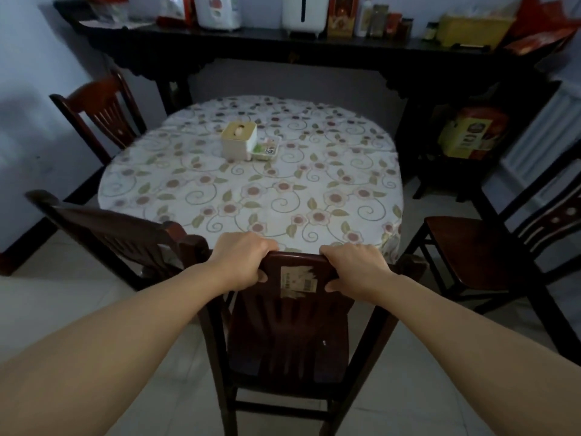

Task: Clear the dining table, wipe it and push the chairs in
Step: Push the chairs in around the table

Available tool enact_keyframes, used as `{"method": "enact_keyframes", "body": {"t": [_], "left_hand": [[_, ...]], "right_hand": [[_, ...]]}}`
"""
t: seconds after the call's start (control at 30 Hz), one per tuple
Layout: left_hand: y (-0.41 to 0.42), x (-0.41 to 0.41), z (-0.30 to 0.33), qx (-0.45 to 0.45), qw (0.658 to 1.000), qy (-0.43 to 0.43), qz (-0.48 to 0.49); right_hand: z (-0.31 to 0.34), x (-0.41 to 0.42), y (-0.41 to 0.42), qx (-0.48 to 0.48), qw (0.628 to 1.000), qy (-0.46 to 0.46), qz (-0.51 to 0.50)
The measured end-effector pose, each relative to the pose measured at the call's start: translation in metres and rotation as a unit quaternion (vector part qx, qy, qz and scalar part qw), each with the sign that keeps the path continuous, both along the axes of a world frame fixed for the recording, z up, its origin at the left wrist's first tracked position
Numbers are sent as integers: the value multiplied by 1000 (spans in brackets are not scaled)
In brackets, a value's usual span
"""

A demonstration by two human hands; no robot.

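Dining bench (251,190) nearly cleared; only tissue box (239,140) and small tray (267,150) remain mid-cloth. Left grip (242,259) and right grip (355,267) both clasp near chair (295,309) top rail, chair against the edge. Right-hand chair (478,250) stands out, not yet pushed in.

Near chair (287,309): at the table's (251,190) near edge, between both hands.
Left hand (242,261): on the top rail's left end.
Right hand (355,267): on its right end.
Tissue box (239,141): on the table, toward the far side.
Small tray (265,149): touching the box's right side.
Other chairs: one near left (113,228), one far left (100,111), one right (490,247).
Sideboard (314,48): behind the table.
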State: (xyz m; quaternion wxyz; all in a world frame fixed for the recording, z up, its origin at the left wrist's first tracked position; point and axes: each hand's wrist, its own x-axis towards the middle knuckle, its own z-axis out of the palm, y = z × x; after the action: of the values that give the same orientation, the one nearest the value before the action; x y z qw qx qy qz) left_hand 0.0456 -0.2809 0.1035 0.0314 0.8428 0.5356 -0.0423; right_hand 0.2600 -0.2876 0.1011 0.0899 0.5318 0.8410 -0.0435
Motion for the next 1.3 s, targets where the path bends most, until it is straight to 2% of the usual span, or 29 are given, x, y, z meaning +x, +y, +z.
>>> {"method": "enact_keyframes", "body": {"t": [0.37,0.5,0.7,0.93,1.13,1.2,1.3], "left_hand": [[96,-39,-57,47,998,-34,-21],[102,-47,-83,71,994,-68,-43],[96,-57,-104,70,994,-45,-73],[78,-48,-107,73,997,-18,-26],[71,-38,-99,57,997,59,-3],[69,-35,-97,61,996,58,2],[72,-25,-94,64,998,12,10]], "right_hand": [[-45,-44,77,48,997,10,-66],[-64,-50,77,54,995,22,-75],[-83,-53,69,62,995,38,-60],[-90,-52,56,42,996,40,-72],[-95,-47,65,8,997,46,-65],[-96,-43,67,4,997,54,-56],[-94,-34,73,9,996,63,-69]]}}
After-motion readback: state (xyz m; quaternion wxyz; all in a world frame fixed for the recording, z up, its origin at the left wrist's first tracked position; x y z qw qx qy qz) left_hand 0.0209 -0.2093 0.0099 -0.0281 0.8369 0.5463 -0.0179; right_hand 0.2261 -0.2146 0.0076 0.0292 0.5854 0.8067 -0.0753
